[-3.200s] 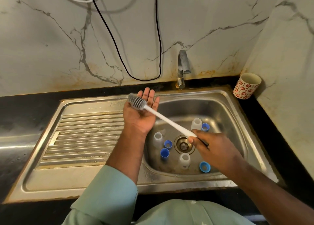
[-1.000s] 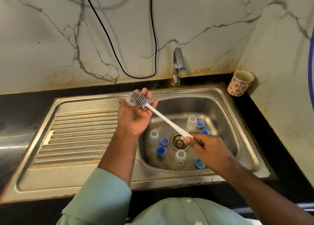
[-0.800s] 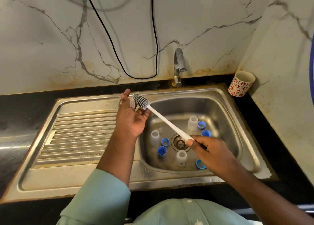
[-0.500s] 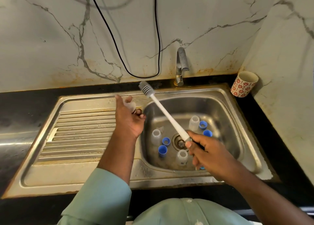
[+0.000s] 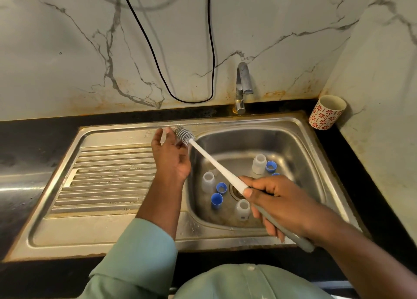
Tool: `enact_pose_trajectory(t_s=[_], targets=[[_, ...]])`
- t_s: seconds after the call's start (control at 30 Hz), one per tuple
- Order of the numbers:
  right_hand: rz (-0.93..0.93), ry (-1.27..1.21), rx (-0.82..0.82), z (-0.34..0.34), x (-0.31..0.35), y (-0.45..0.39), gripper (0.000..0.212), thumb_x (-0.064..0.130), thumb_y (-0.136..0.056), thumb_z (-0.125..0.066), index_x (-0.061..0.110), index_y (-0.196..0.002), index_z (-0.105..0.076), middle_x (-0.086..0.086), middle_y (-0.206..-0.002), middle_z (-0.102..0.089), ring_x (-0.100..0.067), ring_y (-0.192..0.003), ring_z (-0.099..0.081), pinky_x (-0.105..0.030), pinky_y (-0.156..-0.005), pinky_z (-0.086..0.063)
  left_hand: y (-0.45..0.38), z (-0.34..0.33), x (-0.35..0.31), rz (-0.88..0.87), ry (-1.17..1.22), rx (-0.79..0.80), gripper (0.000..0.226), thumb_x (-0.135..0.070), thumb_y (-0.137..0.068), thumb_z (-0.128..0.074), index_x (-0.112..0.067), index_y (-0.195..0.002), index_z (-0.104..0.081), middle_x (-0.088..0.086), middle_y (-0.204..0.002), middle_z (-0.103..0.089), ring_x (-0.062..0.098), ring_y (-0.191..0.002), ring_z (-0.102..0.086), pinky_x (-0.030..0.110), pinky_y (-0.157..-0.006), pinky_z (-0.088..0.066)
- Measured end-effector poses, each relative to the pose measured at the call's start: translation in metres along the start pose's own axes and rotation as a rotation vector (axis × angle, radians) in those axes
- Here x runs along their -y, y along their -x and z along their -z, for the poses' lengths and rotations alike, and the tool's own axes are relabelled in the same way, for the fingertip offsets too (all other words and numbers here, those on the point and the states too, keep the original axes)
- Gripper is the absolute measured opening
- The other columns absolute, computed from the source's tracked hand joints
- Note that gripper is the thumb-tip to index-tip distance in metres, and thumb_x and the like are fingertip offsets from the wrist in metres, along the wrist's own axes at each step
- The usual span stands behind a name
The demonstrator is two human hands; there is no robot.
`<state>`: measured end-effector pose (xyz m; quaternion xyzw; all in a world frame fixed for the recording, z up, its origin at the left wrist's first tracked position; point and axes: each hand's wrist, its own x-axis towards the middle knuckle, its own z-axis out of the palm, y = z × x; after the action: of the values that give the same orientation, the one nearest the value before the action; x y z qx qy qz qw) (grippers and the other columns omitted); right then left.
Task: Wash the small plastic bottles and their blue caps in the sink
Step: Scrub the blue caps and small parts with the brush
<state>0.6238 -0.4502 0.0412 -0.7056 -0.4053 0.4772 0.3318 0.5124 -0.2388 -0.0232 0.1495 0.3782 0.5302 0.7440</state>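
Bottles (image 5: 259, 164), translucent plastic, stand in the steel sink (image 5: 316, 154); right hand (image 5: 277, 202) fingers grip the bristled brush (image 5: 216, 164), left hand (image 5: 170, 156) pinches another.

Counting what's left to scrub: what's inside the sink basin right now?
In the sink basin: three small bottles, upright, and blue caps. The right hand, holding the brush, covers part of the floor, so more caps may be hidden.

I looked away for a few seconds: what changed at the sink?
The left hand went from flat under the brush head to pinching a small clear bottle, with the brush head at its mouth. The right hand keeps gripping the handle. Bottles and caps in the sink stayed put.
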Motion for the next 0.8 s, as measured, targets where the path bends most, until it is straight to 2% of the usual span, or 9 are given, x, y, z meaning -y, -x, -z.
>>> enact_pose_trajectory(t_s=[0.13,0.23,0.27,0.33,0.4,0.5,0.63,0.73,0.8], targets=[[0.003,-0.064,-0.035,0.008,0.014,-0.003,0.023,0.025,-0.101,-0.047,0.023,-0.115,-0.066,-0.006,-0.069,-0.062,-0.020,-0.046,-0.051,-0.028,-0.040,-0.044,0.007,-0.007,0.013,-0.002,-0.061,0.113,0.041,-0.010,-0.096,-0.059,-0.017,-0.136,-0.052,0.017,-0.123,-0.065,0.032,-0.112,-0.064,0.038,-0.088,-0.058],[0.011,-0.056,0.018,0.010,0.019,0.001,0.020,0.025,-0.102,-0.047,0.035,-0.105,-0.063,-0.004,-0.067,-0.062,-0.016,-0.044,-0.050,-0.026,-0.039,-0.045,-0.002,-0.009,0.006,-0.082,0.024,0.006,0.039,-0.009,-0.097,-0.058,-0.021,-0.134,-0.053,0.015,-0.120,-0.064,0.025,-0.102,-0.066,0.030,-0.076,-0.059],[0.007,-0.064,0.025,0.010,0.021,0.002,0.021,0.024,-0.101,-0.047,0.040,-0.101,-0.061,-0.004,-0.068,-0.062,-0.016,-0.045,-0.050,-0.025,-0.040,-0.045,-0.005,-0.008,0.004,-0.096,0.016,0.013,0.039,-0.008,-0.097,-0.058,-0.022,-0.134,-0.053,0.015,-0.121,-0.064,0.024,-0.101,-0.066,0.028,-0.074,-0.059],[0.002,-0.095,-0.017,0.011,0.023,-0.001,0.025,0.023,-0.102,-0.047,0.044,-0.095,-0.059,-0.006,-0.068,-0.061,-0.015,-0.044,-0.050,-0.026,-0.039,-0.044,0.000,-0.009,0.008,-0.086,-0.073,0.112,0.039,-0.007,-0.097,-0.057,-0.020,-0.133,-0.055,0.016,-0.124,-0.065,0.026,-0.107,-0.066,0.032,-0.082,-0.059],[-0.003,-0.105,-0.045,0.012,0.023,-0.003,0.023,0.023,-0.102,-0.047,0.042,-0.100,-0.060,-0.004,-0.067,-0.060,-0.013,-0.043,-0.049,-0.026,-0.039,-0.044,0.006,-0.012,0.015,-0.081,-0.105,0.113,0.035,-0.008,-0.096,-0.058,-0.016,-0.131,-0.057,0.017,-0.123,-0.066,0.028,-0.112,-0.066,0.035,-0.088,-0.058],[-0.012,-0.080,0.022,0.012,0.022,0.001,0.020,0.024,-0.102,-0.047,0.039,-0.105,-0.060,-0.005,-0.067,-0.061,-0.013,-0.044,-0.050,-0.024,-0.039,-0.043,-0.002,-0.010,0.005,-0.130,-0.017,-0.011,0.038,-0.006,-0.095,-0.061,-0.022,-0.130,-0.057,0.017,-0.124,-0.062,0.027,-0.109,-0.066,0.033,-0.083,-0.059],[-0.028,-0.109,-0.037,0.014,0.022,-0.005,0.023,0.024,-0.102,-0.046,0.042,-0.107,-0.059,-0.006,-0.067,-0.061,-0.012,-0.043,-0.049,-0.025,-0.040,-0.044,0.007,-0.011,0.013,-0.091,-0.204,0.127,0.043,0.004,-0.093,-0.060,-0.020,-0.128,-0.060,0.012,-0.115,-0.069,0.025,-0.109,-0.067,0.032,-0.087,-0.058],[-0.022,-0.109,0.012,0.014,0.022,0.000,0.023,0.024,-0.102,-0.046,0.042,-0.108,-0.059,-0.006,-0.068,-0.061,-0.013,-0.043,-0.049,-0.026,-0.039,-0.044,0.003,-0.011,0.006,-0.137,-0.128,-0.007,0.043,-0.003,-0.093,-0.064,-0.024,-0.130,-0.058,0.011,-0.121,-0.067,0.022,-0.110,-0.067,0.036,-0.093,-0.056],[-0.031,-0.125,0.014,0.013,0.022,0.002,0.022,0.024,-0.102,-0.047,0.037,-0.111,-0.061,-0.006,-0.068,-0.061,-0.014,-0.043,-0.049,-0.026,-0.039,-0.044,0.005,-0.010,0.002,-0.137,-0.229,-0.011,0.040,-0.009,-0.093,-0.066,-0.029,-0.127,-0.060,0.003,-0.116,-0.071,0.015,-0.105,-0.068,0.034,-0.092,-0.055]])
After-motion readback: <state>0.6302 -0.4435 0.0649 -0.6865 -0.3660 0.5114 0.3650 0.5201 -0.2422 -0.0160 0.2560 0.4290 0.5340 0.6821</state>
